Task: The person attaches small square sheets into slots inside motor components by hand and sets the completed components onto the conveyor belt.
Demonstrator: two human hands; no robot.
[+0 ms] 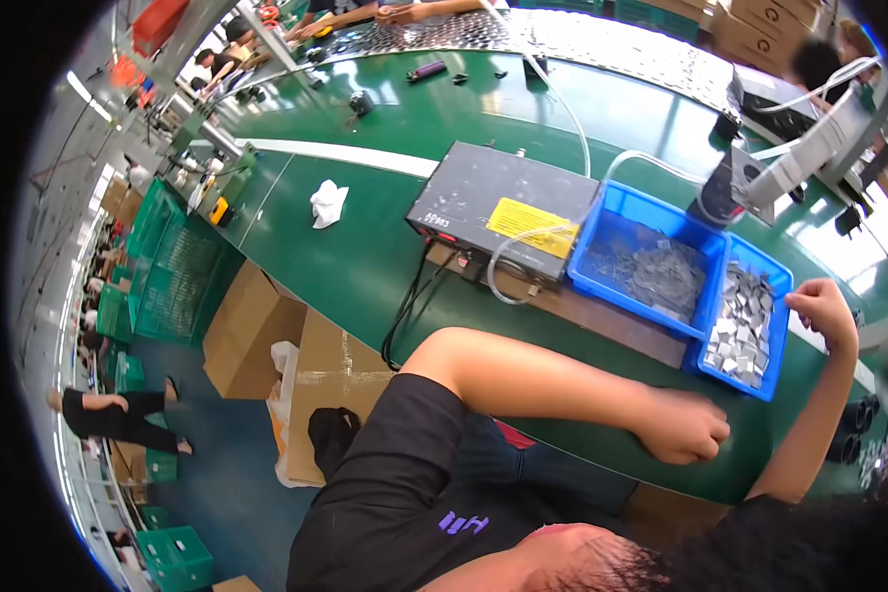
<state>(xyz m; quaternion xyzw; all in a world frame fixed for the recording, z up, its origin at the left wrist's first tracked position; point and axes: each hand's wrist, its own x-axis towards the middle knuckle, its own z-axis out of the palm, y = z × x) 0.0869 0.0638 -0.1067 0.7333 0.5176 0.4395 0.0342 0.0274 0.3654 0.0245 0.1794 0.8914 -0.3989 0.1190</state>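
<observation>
My left hand (683,426) is closed, low over the green table in front of the blue bins. Its fingers curl under, so anything inside them is hidden. To the right, my right hand (823,312) has its fingers bent together beside the rim of a small blue bin (777,367). I cannot make out whether something small is between those fingertips. Small square metal pieces (743,331) fill that bin. Adjoining it is a larger blue bin (612,286) with thin grey pieces (661,271) heaped inside.
A black control box (493,187) with a yellow label and cables stands left of the bins. White tissue (329,203) lies farther left on the table (355,266). A machine arm (809,158) rises behind the bins. Cardboard boxes (257,331) stand beside the table. Other people work beyond.
</observation>
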